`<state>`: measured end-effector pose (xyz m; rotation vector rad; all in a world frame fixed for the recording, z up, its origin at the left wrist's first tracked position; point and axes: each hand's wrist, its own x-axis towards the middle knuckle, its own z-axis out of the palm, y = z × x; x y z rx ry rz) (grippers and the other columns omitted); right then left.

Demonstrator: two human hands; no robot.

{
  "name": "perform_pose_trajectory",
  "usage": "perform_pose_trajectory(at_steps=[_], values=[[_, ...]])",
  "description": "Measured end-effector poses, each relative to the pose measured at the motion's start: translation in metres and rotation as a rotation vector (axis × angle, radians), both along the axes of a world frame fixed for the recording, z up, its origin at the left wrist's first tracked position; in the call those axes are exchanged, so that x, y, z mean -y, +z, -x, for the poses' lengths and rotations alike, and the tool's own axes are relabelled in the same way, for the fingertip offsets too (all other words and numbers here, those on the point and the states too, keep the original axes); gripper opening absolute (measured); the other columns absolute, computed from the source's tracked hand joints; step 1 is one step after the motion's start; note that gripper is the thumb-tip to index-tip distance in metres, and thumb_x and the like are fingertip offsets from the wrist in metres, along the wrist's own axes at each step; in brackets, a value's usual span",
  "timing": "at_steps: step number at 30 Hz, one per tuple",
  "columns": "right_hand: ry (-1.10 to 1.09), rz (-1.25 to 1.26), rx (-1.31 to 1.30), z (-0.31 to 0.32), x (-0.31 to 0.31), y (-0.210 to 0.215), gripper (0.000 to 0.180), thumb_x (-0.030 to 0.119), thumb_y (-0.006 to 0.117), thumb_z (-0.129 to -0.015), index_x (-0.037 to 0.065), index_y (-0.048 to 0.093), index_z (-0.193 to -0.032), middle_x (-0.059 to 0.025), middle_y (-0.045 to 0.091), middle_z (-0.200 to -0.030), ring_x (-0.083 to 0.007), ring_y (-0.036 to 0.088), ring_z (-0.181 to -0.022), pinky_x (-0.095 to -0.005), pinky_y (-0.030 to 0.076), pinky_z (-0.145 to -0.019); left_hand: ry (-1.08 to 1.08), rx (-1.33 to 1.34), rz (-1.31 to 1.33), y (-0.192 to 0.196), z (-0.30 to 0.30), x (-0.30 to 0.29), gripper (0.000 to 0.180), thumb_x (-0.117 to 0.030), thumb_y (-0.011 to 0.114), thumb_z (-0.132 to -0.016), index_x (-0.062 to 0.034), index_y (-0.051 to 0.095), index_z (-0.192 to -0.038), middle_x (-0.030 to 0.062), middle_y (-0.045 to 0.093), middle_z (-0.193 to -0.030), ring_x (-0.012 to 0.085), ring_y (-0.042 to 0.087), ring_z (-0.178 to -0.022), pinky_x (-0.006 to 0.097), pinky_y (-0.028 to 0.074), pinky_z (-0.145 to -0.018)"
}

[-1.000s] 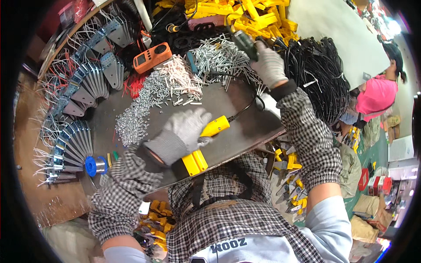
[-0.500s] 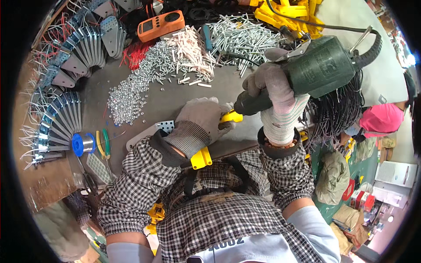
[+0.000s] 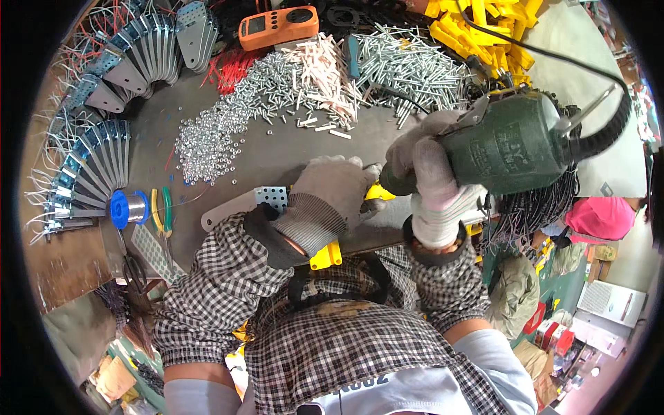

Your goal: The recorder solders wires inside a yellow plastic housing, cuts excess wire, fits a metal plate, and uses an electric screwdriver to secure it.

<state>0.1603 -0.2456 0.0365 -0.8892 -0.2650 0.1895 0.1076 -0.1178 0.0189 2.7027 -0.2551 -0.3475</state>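
Note:
My gloved left hand [image 3: 328, 190] is closed on a yellow plastic part [image 3: 380, 193] near the front of the table, and most of the part is hidden by the glove. Another yellow piece [image 3: 326, 256] shows below the left cuff at the table edge; whether it belongs to the same part, I cannot tell. My gloved right hand [image 3: 432, 162] grips a green corded power screwdriver [image 3: 512, 145], its dark nose right at the yellow part's end. Contact at the tip is hidden. Beside my left wrist lies a grey metal plate with a perforated blue end [image 3: 235, 209].
Piles of nuts [image 3: 207, 145], pale sleeves [image 3: 321, 69] and long screws [image 3: 415, 72] cover the back. An orange meter [image 3: 278, 28] stands behind them. Assembled plates [image 3: 97, 162], a solder spool [image 3: 129, 209] and scissors [image 3: 131, 266] sit left. Yellow parts [image 3: 484, 31] and black cables [image 3: 536, 207] are right.
The power screwdriver has come down and nearer to me, its nose now overlapping the yellow part. My left hand keeps its hold. The whole view has shifted slightly.

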Motion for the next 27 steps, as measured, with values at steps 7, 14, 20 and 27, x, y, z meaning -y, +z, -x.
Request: perform_pose_trajectory(at_steps=[7,14,20,27], values=[[-0.081,0.155,0.253,0.010,0.012,0.012,0.045,0.029,0.074,-0.085,0.001,0.052,-0.112,-0.0023,0.054,-0.067,-0.0129,0.052,-0.055,-0.0283,0.043,-0.054,-0.008,0.049,-0.041,-0.017,0.003,0.001,0.032,-0.040,0.069,-0.082,-0.0105,0.069,-0.094,0.0106,0.062,-0.090,0.0281,0.063,-0.091,0.041,0.050,-0.082],[0.083,0.252,0.348,0.017,0.025,0.016,0.060,0.045,0.077,-0.081,0.004,0.052,-0.117,-0.0003,0.052,-0.064,-0.0126,0.049,-0.050,-0.0284,0.042,-0.048,-0.035,0.029,-0.067,-0.008,0.002,0.001,0.037,-0.038,0.068,-0.082,-0.0152,0.064,-0.111,0.0091,0.062,-0.090,0.0271,0.063,-0.093,0.042,0.050,-0.083],[0.347,0.009,0.404,0.005,0.022,0.007,0.048,0.036,0.075,-0.082,0.000,0.056,-0.107,-0.0058,0.052,-0.056,-0.0160,0.049,-0.042,-0.0313,0.041,-0.040,-0.041,-0.007,-0.089,-0.004,0.004,0.000,0.036,-0.033,0.070,-0.079,-0.0151,0.064,-0.110,0.0082,0.061,-0.089,0.0268,0.063,-0.093,0.041,0.050,-0.082],[-0.190,0.465,0.384,0.028,0.014,0.013,0.031,0.019,0.067,-0.086,-0.001,0.053,-0.104,-0.0059,0.052,-0.063,-0.0167,0.050,-0.051,-0.0316,0.045,-0.050,-0.152,0.049,-0.092,-0.001,0.009,-0.026,0.040,-0.034,0.071,-0.079,-0.0130,0.062,-0.112,0.0087,0.061,-0.094,0.0270,0.061,-0.097,0.043,0.049,-0.084]])
